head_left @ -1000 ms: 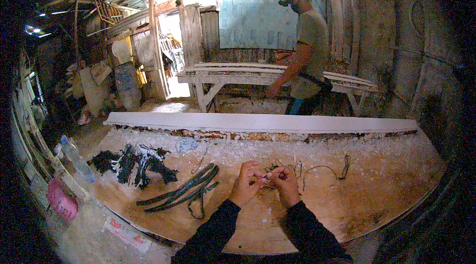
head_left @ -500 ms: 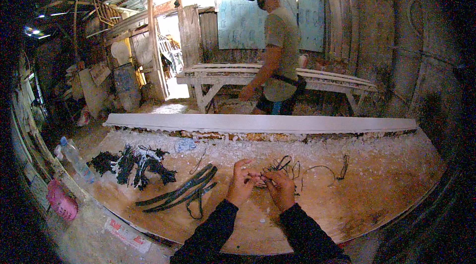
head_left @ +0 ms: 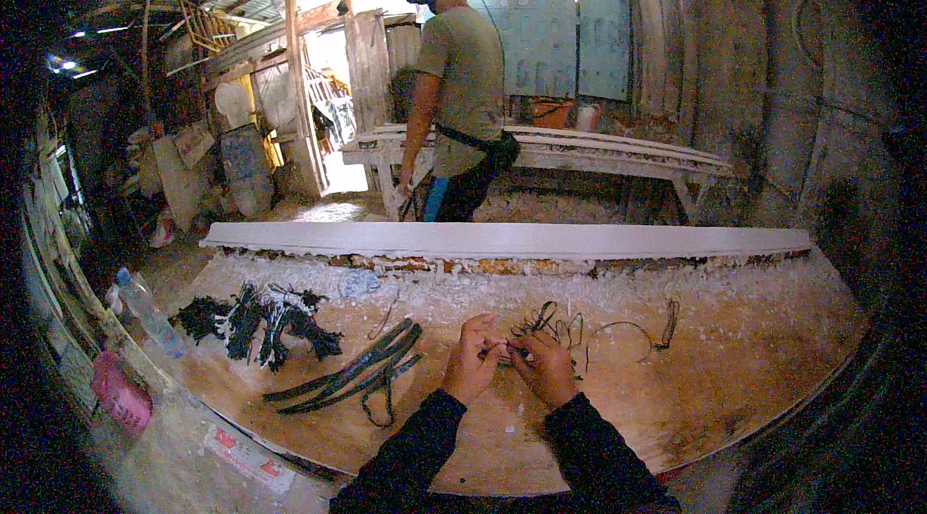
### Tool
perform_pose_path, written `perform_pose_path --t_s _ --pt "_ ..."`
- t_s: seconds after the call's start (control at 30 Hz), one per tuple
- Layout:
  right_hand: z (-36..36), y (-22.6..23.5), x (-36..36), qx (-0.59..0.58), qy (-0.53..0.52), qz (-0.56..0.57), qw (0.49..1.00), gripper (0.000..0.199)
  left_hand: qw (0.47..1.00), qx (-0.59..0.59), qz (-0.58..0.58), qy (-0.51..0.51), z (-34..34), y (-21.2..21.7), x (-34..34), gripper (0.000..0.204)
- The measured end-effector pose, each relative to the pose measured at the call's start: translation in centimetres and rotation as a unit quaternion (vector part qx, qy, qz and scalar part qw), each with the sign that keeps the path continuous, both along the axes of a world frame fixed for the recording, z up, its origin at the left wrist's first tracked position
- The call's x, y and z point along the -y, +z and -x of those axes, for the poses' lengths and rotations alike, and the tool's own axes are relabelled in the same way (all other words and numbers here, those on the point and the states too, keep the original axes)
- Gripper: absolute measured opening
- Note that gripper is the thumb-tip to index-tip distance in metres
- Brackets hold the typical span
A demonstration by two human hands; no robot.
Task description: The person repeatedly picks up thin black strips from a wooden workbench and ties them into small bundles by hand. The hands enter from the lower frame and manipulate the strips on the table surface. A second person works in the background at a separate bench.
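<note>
My left hand (head_left: 472, 360) and my right hand (head_left: 543, 362) meet over the middle of the wooden table (head_left: 618, 417), fingertips nearly touching. Both are closed in a pinch on something thin and dark, too small to make out. Just beyond the right hand lies a tangle of thin dark cord (head_left: 548, 319), partly covered by that hand. To the left of my hands rest several flat black strips (head_left: 352, 374), one end curled in a loop. Farther left sit frayed bundles of black and white strands (head_left: 275, 316).
A long white plaster-like moulding (head_left: 502, 240) runs along the table's far edge. Loose cord (head_left: 666, 326) lies to the right. At the left edge stand a clear plastic bottle (head_left: 150, 311) and a pink item (head_left: 123, 393). A person (head_left: 459, 89) walks beyond, before a white-coated bench (head_left: 599, 155).
The person in the background has moved left along the bench. My hands stay in nearly the same place, fingers shifting slightly.
</note>
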State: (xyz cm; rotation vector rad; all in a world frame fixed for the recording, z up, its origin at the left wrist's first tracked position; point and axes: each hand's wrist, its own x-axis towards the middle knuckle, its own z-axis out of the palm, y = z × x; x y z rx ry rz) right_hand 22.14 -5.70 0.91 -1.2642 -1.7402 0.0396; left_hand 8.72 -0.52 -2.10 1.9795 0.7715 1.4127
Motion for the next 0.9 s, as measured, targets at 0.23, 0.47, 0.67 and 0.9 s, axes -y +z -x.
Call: perform_pose_path --t_s 0.23,0.47,0.67,0.9 --pt "-0.1 -0.5 -0.2 0.019 -0.012 -0.018 1.0 0.018 0.999 0.017 0.042 -0.014 -0.2 -0.6 -0.1 0.039" --pt "0.0 -0.3 -0.2 0.014 -0.001 -0.076 0.997 0.017 0.999 -0.034 -0.005 0.04 -0.3 -1.1 0.3 0.046" --pt "0.2 -0.3 0.1 -0.145 0.051 0.074 0.985 0.014 0.978 -0.022 -0.185 0.094 -0.7 -1.9 -0.2 0.03" --pt "-0.6 -2.1 -1.2 -0.19 0.145 0.045 0.97 0.009 0.983 0.014 -0.164 0.082 -1.1 -1.3 0.0 0.012"
